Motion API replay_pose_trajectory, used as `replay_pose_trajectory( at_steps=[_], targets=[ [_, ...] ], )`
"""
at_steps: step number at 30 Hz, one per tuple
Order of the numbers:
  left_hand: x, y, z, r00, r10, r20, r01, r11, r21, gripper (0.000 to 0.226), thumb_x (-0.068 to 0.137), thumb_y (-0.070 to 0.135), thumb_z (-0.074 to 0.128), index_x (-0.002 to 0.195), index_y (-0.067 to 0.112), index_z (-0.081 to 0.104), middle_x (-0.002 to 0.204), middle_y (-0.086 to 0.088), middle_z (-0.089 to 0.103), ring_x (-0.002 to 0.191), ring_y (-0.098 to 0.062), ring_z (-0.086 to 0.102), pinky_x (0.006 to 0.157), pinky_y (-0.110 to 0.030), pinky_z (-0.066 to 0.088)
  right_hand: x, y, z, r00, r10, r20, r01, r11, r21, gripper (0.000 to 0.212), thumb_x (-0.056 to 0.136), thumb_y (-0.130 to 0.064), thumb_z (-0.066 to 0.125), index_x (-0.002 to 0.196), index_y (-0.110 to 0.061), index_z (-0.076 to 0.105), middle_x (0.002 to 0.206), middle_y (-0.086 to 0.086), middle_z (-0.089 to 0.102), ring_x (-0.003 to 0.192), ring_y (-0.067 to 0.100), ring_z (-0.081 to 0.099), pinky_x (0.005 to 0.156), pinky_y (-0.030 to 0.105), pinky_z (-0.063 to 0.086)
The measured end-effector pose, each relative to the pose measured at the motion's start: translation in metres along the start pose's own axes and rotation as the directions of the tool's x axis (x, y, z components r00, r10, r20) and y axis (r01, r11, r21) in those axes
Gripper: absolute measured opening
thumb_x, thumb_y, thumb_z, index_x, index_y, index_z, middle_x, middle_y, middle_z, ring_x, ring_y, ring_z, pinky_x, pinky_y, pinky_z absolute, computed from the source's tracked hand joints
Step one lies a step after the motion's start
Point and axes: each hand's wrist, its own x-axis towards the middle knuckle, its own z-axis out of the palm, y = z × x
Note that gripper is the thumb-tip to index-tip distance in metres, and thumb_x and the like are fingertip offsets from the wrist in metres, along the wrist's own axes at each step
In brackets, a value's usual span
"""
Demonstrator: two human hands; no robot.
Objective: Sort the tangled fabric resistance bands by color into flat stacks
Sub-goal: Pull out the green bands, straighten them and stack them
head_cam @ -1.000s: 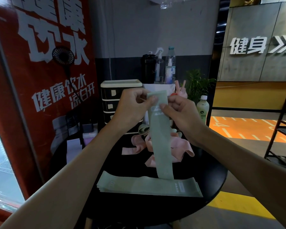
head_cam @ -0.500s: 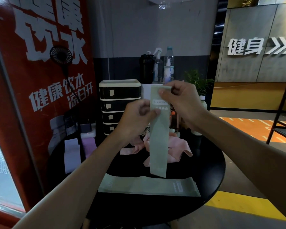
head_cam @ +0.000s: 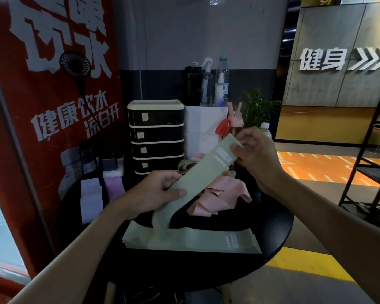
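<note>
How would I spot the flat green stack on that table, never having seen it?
Find the round black table. Along its near edge lies the green stack, long bands laid flat together. The pink bands behind it are crumpled, and the held green band slants up off the table.

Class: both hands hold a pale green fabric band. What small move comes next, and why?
Probably lower the pale green fabric band flat onto the stack of green bands: left hand and right hand hold it straight, its lower end over that stack.
</note>
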Motion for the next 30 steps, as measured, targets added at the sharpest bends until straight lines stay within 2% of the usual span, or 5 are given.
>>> replay_pose_trajectory(
  at_steps=[4,10,20,27,30],
  targets=[
    [-0.015,-0.005,-0.02,0.992,-0.108,0.067,0.096,0.983,0.157,0.028,0.092,0.022,0.07,0.117,0.015,0.063,0.103,-0.01,0.076,0.096,-0.029,0.073,0.086,-0.041,0.057,-0.01,0.023,-0.012,0.999,0.011,-0.037,-0.012,1.0,-0.012,0.029,0.088,0.006,0.06,0.075,-0.018,0.065,0.081,-0.005,0.063,0.073,0.007,0.059,0.066,0.022,0.049],
    [-0.036,-0.02,-0.039,0.983,-0.177,0.052,0.163,0.967,0.197,0.03,0.09,0.028,0.07,0.116,0.017,0.062,0.103,-0.013,0.075,0.097,-0.031,0.071,0.087,-0.049,0.056,-0.034,0.054,-0.027,0.994,0.081,-0.068,-0.081,0.997,-0.002,0.021,0.091,0.002,0.061,0.088,-0.015,0.072,0.092,-0.004,0.072,0.077,0.001,0.067,0.069,0.016,0.055],
    [-0.047,-0.048,-0.041,0.933,-0.151,-0.326,0.146,0.988,-0.04,0.02,0.089,0.001,0.069,0.106,0.004,0.06,0.082,-0.014,0.067,0.081,-0.024,0.064,0.066,-0.027,0.055,-0.088,0.082,-0.041,0.978,0.202,-0.049,-0.205,0.975,-0.082,0.013,0.089,-0.001,0.065,0.087,-0.01,0.073,0.087,-0.002,0.073,0.07,-0.002,0.065,0.066,0.013,0.052],
    [-0.052,-0.076,-0.03,0.858,-0.005,-0.513,0.134,0.967,0.216,0.028,0.083,0.004,0.076,0.075,0.016,0.052,0.084,-0.012,0.071,0.075,-0.037,0.065,0.076,-0.047,0.055,-0.124,0.099,-0.039,0.972,0.23,0.052,-0.214,0.952,-0.221,0.019,0.087,0.001,0.067,0.076,-0.015,0.072,0.069,-0.007,0.068,0.061,-0.006,0.057,0.058,0.01,0.044],
    [-0.054,-0.083,-0.025,0.847,0.022,-0.531,0.139,0.955,0.262,0.03,0.084,0.007,0.075,0.073,0.018,0.05,0.086,-0.004,0.071,0.062,-0.019,0.056,0.068,-0.035,0.049,-0.129,0.1,-0.038,0.978,0.201,0.051,-0.178,0.942,-0.285,0.011,0.086,0.002,0.067,0.08,-0.006,0.072,0.073,-0.001,0.065,0.059,-0.007,0.053,0.055,0.007,0.039]
  ],
)
